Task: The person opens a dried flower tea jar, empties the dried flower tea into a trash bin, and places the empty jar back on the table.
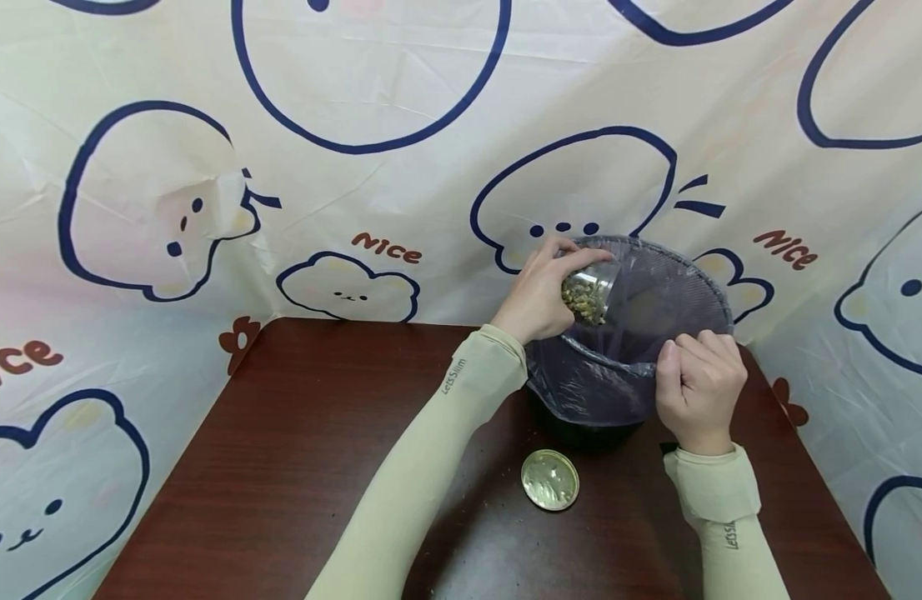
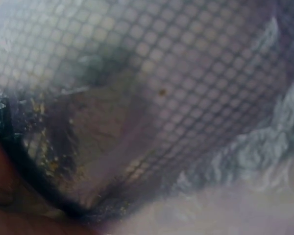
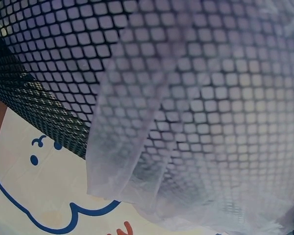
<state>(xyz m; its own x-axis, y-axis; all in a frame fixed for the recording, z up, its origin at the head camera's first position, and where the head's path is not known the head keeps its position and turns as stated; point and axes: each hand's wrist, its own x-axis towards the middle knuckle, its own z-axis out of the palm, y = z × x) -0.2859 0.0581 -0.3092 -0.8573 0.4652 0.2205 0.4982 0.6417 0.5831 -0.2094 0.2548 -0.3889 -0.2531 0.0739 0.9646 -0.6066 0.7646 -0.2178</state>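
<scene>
In the head view my left hand (image 1: 539, 296) grips a clear jar (image 1: 598, 279) from above, fingers and thumb round it. The jar is tilted over the mouth of a dark mesh waste bin, and dried yellow-green plant bits (image 1: 583, 302) lie inside it. A translucent purple bag (image 1: 592, 392) lines the bin (image 2: 201, 63) and folds over its rim. My right hand (image 1: 699, 383) holds the near right rim with curled fingers, the bag pinched there. Through the left wrist view, small yellow crumbs (image 2: 51, 166) show against the bag. The mesh wall (image 3: 93, 44) fills much of the right wrist view.
A round gold-coloured lid (image 1: 550, 480) lies on the dark red-brown table (image 1: 311, 433) in front of the bin. Small crumbs are scattered near it. A cream cloth (image 1: 401, 192) printed with cartoon figures hangs behind the table and at both sides.
</scene>
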